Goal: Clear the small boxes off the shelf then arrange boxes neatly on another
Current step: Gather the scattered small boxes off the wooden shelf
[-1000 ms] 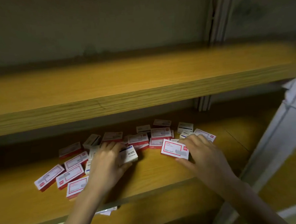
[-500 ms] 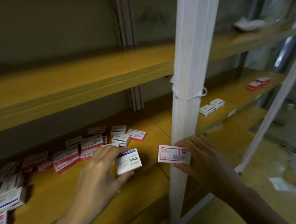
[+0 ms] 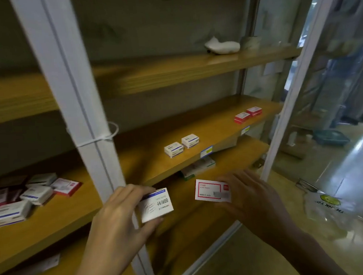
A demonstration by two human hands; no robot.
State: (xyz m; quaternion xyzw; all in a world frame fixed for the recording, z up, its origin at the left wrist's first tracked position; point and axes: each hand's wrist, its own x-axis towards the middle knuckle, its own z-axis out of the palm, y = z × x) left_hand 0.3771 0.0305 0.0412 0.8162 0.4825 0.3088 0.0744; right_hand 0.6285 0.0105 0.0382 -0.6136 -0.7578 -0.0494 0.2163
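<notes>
**Head view: two boxes carried toward the right-hand shelf**

Setting: a dim store room with wooden shelves on white metal posts; a glass partition and shiny floor lie to the right. A white post (image 3: 95, 143), bound with a cable tie, divides the middle shelf into a left bay (image 3: 53, 215) and a right bay (image 3: 208, 133).

Hands: the left hand (image 3: 115, 223) is closed around a white box (image 3: 156, 204) with a blue stripe, thumb below and fingers above. The right hand (image 3: 251, 199) pinches a red box (image 3: 212, 191) by its right end, label facing the camera and long axis running left to right. Each hand holds one box, in front of and below the right bay's front edge.

Key relation: the right bay lies up and ahead of both hands, slightly to the right. The right hand is judged nearer the red pair (image 3: 248, 114); the left hand is nearer the white pair (image 3: 181, 146). Each pair sits side by side, touching or nearly so, in a line running back and to the right; a new box would probably be laid parallel, beside its own colour.

Counts: on the right bay, two white and two red boxes. On the left bay, a loose pile (image 3: 24, 200) of both kinds remains; blur prevents an exact count.
</notes>
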